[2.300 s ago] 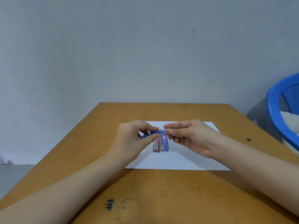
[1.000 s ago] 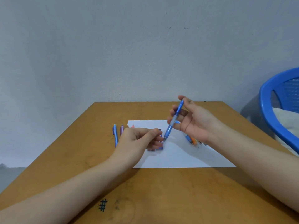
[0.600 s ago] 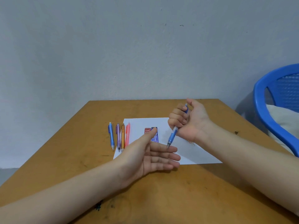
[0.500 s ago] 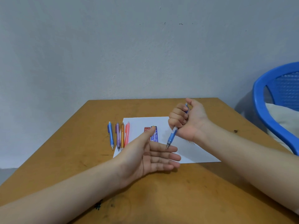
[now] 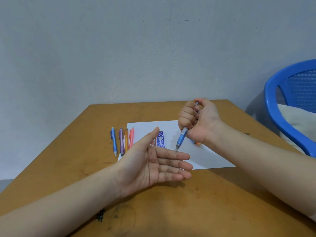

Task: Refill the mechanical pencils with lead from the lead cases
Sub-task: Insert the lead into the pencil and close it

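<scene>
My right hand (image 5: 198, 120) grips a blue mechanical pencil (image 5: 181, 138) in a fist, thumb on its top end, tip pointing down. The tip touches or nearly touches the index finger of my left hand (image 5: 153, 163), which lies flat, palm up, fingers straight. A blue lead case (image 5: 160, 140) and a red one (image 5: 152, 142), partly hidden by my left thumb, lie on the white paper (image 5: 201, 158). Several pencils lie in a row at the paper's left edge: blue (image 5: 114, 142), purple (image 5: 121, 141), orange (image 5: 126, 141), pink (image 5: 131, 138). More pencil tips (image 5: 196, 143) show under my right wrist.
The wooden table (image 5: 171, 211) stands against a grey wall. A blue plastic chair (image 5: 283, 106) with a pale cushion stands at the right. A small inked hash mark (image 5: 100, 217) is on the near table surface.
My right hand took the blue pencil over from my left hand and closed into a fist around it, tip down. My left hand opened palm up under the tip. The camera view shifted right.
</scene>
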A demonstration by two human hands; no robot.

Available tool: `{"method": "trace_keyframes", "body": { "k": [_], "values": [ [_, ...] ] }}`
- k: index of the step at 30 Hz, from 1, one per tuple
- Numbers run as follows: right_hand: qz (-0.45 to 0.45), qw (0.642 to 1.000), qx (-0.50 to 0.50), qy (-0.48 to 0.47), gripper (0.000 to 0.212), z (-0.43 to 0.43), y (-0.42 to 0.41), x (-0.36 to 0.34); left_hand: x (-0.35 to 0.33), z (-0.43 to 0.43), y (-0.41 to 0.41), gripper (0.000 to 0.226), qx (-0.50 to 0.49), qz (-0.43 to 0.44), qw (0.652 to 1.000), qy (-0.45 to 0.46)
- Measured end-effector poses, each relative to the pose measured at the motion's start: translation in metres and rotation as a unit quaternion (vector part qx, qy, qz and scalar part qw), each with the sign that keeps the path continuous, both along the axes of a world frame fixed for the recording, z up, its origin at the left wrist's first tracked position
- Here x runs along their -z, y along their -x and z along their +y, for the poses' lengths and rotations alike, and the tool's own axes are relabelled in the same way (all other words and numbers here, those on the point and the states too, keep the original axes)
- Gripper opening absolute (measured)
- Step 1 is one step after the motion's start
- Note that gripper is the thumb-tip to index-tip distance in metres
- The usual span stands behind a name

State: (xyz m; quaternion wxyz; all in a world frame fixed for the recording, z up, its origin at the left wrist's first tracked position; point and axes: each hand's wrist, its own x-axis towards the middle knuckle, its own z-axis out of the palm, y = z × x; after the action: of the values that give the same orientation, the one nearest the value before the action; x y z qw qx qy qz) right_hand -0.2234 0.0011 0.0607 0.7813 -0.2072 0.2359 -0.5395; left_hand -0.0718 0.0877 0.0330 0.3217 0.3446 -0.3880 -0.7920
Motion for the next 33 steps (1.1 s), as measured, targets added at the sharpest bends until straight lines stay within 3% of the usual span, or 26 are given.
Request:
{"method": "trace_keyframes", "body": {
  "k": [25, 33],
  "values": [
    [-0.032, 0.999, -0.020, -0.002, 0.037, 0.0018, 0.0006, -0.0016, -0.0012, 0.0021, -0.0004, 0.084, 0.016, -0.003, 1.000, 0.020],
    [-0.023, 0.998, -0.047, 0.039, 0.044, 0.0044, -0.0025, -0.0042, 0.0014, 0.0034, 0.0017, 0.049, -0.062, -0.067, 0.995, 0.047]
  ]
}}
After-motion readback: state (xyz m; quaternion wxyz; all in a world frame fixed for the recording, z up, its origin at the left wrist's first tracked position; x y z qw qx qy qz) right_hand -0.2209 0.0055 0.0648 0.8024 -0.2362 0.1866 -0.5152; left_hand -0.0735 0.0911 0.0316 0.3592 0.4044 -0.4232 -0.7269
